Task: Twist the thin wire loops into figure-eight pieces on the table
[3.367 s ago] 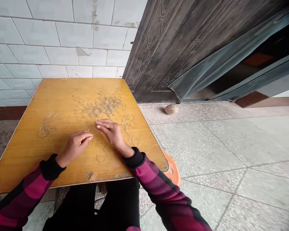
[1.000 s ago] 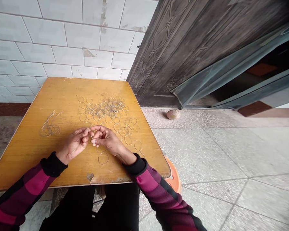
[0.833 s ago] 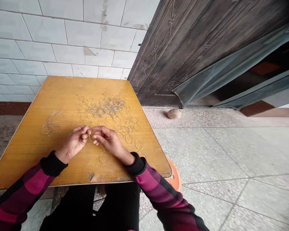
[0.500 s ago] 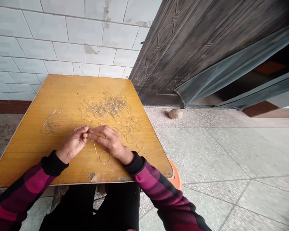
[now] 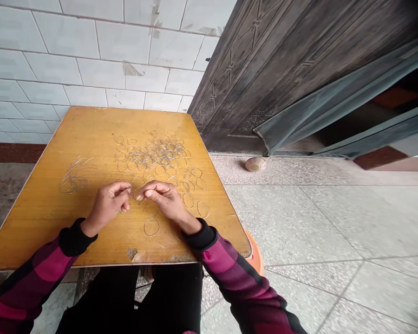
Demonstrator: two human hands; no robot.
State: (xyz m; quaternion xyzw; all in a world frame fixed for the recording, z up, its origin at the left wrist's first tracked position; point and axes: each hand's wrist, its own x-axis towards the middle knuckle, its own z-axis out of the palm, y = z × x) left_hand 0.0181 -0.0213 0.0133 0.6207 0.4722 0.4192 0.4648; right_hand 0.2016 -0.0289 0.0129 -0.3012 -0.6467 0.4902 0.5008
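Observation:
My left hand is closed in a pinch, its thumb and forefinger on a thin wire. My right hand pinches just to the right, its fingertips close to the left ones and also on the wire. How the wire is bent between the fingers is too fine to make out. In front of my right wrist lies a wire piece shaped like a figure eight. Beyond the hands, a pile of similar looped wires spreads over the wooden table. Left of them sits a bundle of loose wires.
A white tiled wall stands behind the table. At the right are a dark carved wooden door and a grey-green curtain. A ball rests on the floor, and an orange stool shows beside the table's right edge.
My right hand has turned and moved slightly right, opening a small gap between the fingertips. The straight wire end that hung below the hands no longer shows there.

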